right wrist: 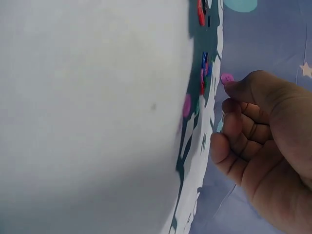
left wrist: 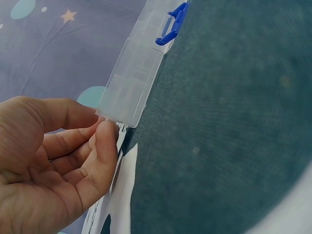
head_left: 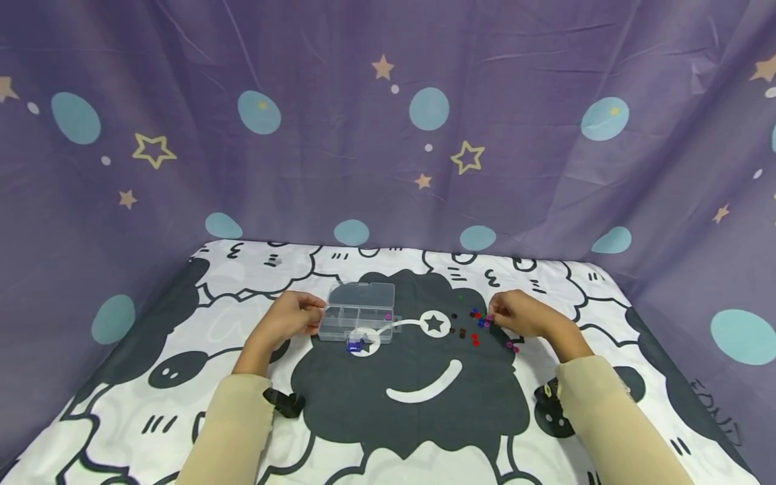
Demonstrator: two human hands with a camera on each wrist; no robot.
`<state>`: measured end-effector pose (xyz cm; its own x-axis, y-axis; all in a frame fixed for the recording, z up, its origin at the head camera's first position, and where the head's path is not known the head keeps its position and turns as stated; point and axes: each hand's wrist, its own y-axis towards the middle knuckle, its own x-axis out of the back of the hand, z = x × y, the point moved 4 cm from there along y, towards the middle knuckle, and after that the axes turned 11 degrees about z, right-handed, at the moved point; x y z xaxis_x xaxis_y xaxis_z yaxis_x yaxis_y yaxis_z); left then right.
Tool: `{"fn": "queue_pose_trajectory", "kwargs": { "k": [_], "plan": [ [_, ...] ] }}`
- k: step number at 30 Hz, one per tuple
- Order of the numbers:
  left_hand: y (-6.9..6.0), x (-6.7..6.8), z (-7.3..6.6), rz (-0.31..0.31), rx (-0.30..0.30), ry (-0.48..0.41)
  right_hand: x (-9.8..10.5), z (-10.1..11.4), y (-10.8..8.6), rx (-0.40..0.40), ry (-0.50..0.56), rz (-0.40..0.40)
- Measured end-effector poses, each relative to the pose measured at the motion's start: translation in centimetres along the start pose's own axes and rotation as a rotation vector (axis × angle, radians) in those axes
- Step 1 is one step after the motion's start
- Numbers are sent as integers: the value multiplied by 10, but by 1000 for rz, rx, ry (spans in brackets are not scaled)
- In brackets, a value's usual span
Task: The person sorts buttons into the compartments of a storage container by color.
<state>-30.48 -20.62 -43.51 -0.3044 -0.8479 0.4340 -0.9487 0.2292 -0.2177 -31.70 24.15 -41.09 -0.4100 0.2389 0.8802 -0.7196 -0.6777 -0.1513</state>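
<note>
A clear plastic compartment box (head_left: 358, 315) lies with its lid (head_left: 362, 294) raised at the back; one pink button (head_left: 389, 316) is inside. My left hand (head_left: 295, 315) (left wrist: 58, 156) pinches the left end of the box (left wrist: 129, 87) between thumb and fingers. A blue latch (head_left: 355, 346) (left wrist: 173, 24) is at the box's front edge. Over the scattered buttons on the right, my right hand (head_left: 520, 314) (right wrist: 268, 131) pinches a pink button (right wrist: 227, 78) between thumb and index finger. Red buttons (head_left: 475, 339) and brown buttons (head_left: 463, 333) lie to its left.
The patterned cloth (head_left: 418, 424) covers the surface under both hands. More pink buttons (head_left: 512, 347) lie below the right hand, and a green button (head_left: 460, 298) lies farther back. A purple curtain (head_left: 339, 175) hangs behind and at the sides.
</note>
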Motion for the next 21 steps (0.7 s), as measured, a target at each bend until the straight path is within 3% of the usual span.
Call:
{"fn": "queue_pose_trajectory", "kwargs": {
  "k": [5, 14, 21],
  "plan": [
    [0, 1, -1, -1, -1, -1, 2, 11, 9, 39, -20, -2],
    [1, 0, -1, -2, 0, -8, 0, 30, 32, 18, 21, 53],
    [-1, 0, -1, 6, 8, -13, -5, 45, 50, 83, -23, 42]
  ]
}}
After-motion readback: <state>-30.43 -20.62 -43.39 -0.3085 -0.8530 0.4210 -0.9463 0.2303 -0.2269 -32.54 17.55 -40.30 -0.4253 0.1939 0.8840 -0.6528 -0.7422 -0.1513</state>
